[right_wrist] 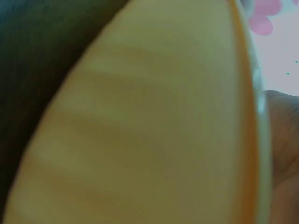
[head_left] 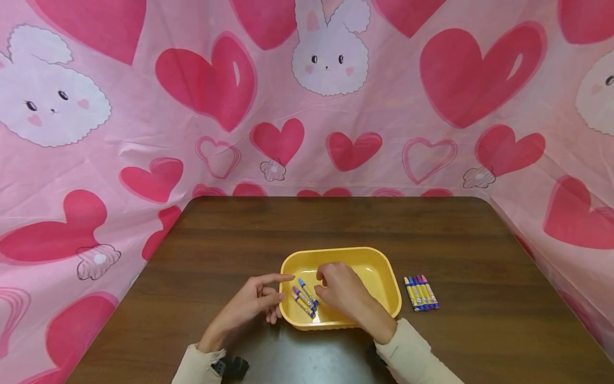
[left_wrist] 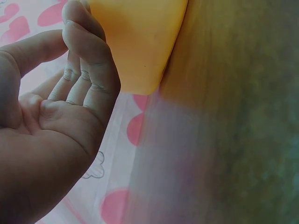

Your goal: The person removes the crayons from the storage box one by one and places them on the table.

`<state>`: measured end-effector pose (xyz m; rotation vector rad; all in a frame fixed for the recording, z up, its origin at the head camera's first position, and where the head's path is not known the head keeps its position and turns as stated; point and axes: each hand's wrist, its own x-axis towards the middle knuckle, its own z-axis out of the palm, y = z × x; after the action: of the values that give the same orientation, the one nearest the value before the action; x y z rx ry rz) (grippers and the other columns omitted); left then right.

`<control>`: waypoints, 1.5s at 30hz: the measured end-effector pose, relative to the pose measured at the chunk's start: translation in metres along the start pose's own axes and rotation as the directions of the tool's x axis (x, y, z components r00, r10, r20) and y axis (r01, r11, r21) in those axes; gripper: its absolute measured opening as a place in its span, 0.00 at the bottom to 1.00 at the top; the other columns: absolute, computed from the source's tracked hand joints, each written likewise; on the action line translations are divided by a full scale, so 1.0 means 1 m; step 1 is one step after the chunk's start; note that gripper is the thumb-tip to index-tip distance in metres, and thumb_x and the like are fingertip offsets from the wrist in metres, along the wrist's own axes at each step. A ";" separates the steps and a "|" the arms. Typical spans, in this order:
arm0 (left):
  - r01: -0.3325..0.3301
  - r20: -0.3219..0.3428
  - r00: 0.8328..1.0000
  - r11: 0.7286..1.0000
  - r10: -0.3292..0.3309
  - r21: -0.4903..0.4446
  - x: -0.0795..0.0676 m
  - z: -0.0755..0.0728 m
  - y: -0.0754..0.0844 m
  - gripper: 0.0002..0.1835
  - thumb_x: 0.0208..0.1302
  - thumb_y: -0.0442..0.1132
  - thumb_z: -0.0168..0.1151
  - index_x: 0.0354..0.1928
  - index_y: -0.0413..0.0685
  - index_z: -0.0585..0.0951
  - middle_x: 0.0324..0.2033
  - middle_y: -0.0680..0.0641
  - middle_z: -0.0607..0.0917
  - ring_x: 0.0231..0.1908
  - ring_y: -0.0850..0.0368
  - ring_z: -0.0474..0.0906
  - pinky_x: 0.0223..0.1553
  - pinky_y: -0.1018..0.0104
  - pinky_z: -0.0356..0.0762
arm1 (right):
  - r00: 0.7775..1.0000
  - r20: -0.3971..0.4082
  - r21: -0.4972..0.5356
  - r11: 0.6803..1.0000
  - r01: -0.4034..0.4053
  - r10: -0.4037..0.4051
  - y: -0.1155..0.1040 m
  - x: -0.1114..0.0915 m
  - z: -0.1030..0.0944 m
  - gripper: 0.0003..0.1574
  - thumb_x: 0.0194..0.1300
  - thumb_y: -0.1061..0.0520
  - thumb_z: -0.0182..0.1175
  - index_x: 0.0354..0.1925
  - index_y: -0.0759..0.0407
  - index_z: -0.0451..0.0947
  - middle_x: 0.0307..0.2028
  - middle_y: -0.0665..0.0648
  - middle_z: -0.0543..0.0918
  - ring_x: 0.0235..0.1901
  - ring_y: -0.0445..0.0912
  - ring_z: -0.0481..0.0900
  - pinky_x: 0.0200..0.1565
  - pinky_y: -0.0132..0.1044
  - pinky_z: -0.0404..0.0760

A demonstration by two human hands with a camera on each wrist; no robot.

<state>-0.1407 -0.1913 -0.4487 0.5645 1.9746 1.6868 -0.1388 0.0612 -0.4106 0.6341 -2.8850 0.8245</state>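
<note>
Three crayons (head_left: 304, 297) with blue, purple and orange tips lie at the left end of a yellow plastic tray (head_left: 374, 261). My left hand (head_left: 254, 301) is at the tray's left rim, its index finger reaching over the edge above the crayons and its thumb close to the rim. Loosely bent fingers with nothing between them show on that left hand (left_wrist: 70, 93) in the left wrist view. Inside the tray, my right hand (head_left: 346, 292) hangs just right of the crayons, fingers bent, a gap between thumb and index finger. Its other fingertips are hidden.
Right of the tray, several crayons (head_left: 421, 293) lie side by side in a row on the dark wooden table (head_left: 230, 240). A pink cloth (head_left: 326, 112) with hearts and rabbits hangs behind and beside the table. The tray's outer wall (right_wrist: 154, 116) fills most of the right wrist view.
</note>
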 end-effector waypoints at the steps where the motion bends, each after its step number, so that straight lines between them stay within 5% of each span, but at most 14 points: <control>1: 0.001 0.000 1.000 1.000 -0.001 -0.003 0.000 0.000 0.000 0.25 0.72 0.38 0.59 0.68 0.40 0.71 0.23 0.41 0.84 0.20 0.57 0.79 0.25 0.67 0.81 | 1.000 0.021 0.007 1.000 -0.004 0.004 -0.001 0.001 0.004 0.05 0.54 0.61 0.69 0.30 0.62 0.83 0.20 0.47 0.73 0.20 0.41 0.69 0.23 0.33 0.70; 7: -0.032 0.008 0.999 0.999 0.032 -0.014 0.001 0.001 -0.001 0.25 0.72 0.36 0.59 0.67 0.36 0.71 0.23 0.33 0.83 0.19 0.57 0.79 0.24 0.67 0.81 | 0.995 0.104 0.027 0.999 -0.016 0.013 -0.004 0.003 0.022 0.07 0.52 0.62 0.68 0.23 0.58 0.77 0.15 0.45 0.67 0.16 0.39 0.64 0.18 0.31 0.63; 15: -0.057 0.012 0.998 0.998 0.057 -0.004 0.001 0.001 -0.001 0.25 0.71 0.35 0.59 0.67 0.34 0.71 0.24 0.24 0.79 0.19 0.58 0.79 0.23 0.66 0.81 | 0.998 0.061 0.011 1.000 0.005 -0.005 -0.005 0.001 0.034 0.15 0.53 0.63 0.66 0.18 0.56 0.70 0.14 0.45 0.62 0.15 0.40 0.61 0.17 0.32 0.59; 26: -0.016 0.005 1.000 1.000 0.016 -0.005 0.001 0.001 0.000 0.25 0.72 0.38 0.59 0.68 0.37 0.71 0.23 0.41 0.84 0.19 0.57 0.79 0.24 0.67 0.81 | 0.997 0.077 -0.021 1.000 -0.004 0.005 -0.005 0.001 0.035 0.21 0.50 0.65 0.64 0.12 0.52 0.64 0.12 0.45 0.60 0.12 0.39 0.58 0.15 0.31 0.57; 36: -0.055 0.012 0.998 0.998 0.055 -0.015 0.000 0.002 -0.001 0.24 0.72 0.33 0.58 0.67 0.34 0.71 0.22 0.39 0.83 0.19 0.58 0.79 0.23 0.65 0.81 | 0.999 0.046 -0.039 0.999 0.005 -0.003 -0.006 -0.001 0.033 0.25 0.49 0.64 0.65 0.10 0.51 0.61 0.12 0.43 0.56 0.12 0.38 0.55 0.15 0.30 0.54; 45: -0.013 0.001 1.000 1.000 0.013 -0.011 -0.001 0.001 0.001 0.25 0.72 0.35 0.59 0.68 0.36 0.70 0.23 0.44 0.85 0.20 0.58 0.80 0.25 0.67 0.82 | 0.999 0.007 -0.011 0.999 -0.038 0.038 0.000 -0.003 0.014 0.27 0.51 0.66 0.63 0.12 0.51 0.57 0.16 0.44 0.51 0.15 0.38 0.50 0.17 0.30 0.50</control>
<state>-0.1396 -0.1905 -0.4477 0.5756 1.9641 1.7038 -0.1349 0.0547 -0.4231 0.5837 -2.9145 0.8118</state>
